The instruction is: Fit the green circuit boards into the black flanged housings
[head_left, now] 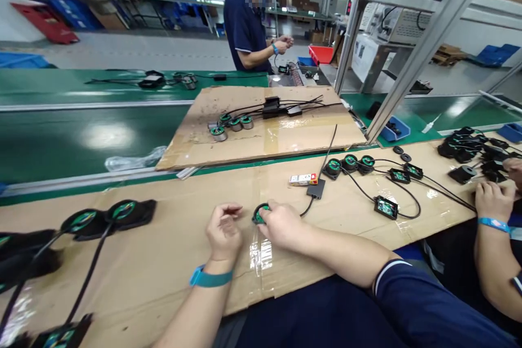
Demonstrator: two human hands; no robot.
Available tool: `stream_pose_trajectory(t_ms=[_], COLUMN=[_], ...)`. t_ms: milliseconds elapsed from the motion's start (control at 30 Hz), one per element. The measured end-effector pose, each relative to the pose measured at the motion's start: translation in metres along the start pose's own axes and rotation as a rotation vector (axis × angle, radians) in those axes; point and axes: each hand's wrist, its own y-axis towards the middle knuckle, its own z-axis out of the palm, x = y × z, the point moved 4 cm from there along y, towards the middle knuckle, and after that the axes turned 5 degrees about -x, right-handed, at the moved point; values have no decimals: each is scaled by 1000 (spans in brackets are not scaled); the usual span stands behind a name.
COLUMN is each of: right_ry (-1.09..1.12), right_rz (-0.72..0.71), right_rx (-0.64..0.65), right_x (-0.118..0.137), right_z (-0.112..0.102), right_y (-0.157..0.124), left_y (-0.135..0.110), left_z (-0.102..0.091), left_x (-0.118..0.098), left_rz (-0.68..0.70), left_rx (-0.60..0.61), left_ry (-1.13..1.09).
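Note:
My right hand (285, 225) is closed on a round black housing with a green circuit board (258, 214), low over the cardboard. A cable runs out behind that hand to a small black box (316, 189), and another thin cable rises from the box. To the left, my left hand (224, 231) is held apart from the housing, its fingers loosely curled and spaced, with nothing visible in it. Just beyond my right hand, a small white, red and yellow packet (303, 179) lies beside the box.
Several round housings (349, 163) with cabled open boxes (385, 207) lie to the right. More housings (124, 211) stand at left. A raised cardboard sheet (220, 157) bears motor-like parts (235, 124). A metal post (432, 49) slants at right. A co-worker's hand (495, 200) works at far right; another person (248, 27) stands opposite.

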Motion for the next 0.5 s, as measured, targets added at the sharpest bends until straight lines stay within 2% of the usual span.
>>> stream_pose_trajectory(t_ms=[67,133,233,267,333,433,500], right_ry=[37,79,6,-43,-115,-82,12], right_rz=[-22,-50,65,139,245,235,209], right_rx=[-8,-101,-279,-294,-224,-150,-268], right_x=[-1,-12,-55,-73,-108,-143,-162], right_z=[-6,-18,-38,-43,-48,-55,-70], right_y=[3,4,9,11,15,13,3], left_y=[0,0,1,1,2,3,3], left_z=[0,-1,1,2,3,3,3], left_x=[1,3,8,9,12,15,16], left_rz=[-7,-8,-24,-33,-52,-85,-106], left_rx=[-3,-6,11,17,28,47,59], left_ry=[7,6,-1,-5,-9,-2,0])
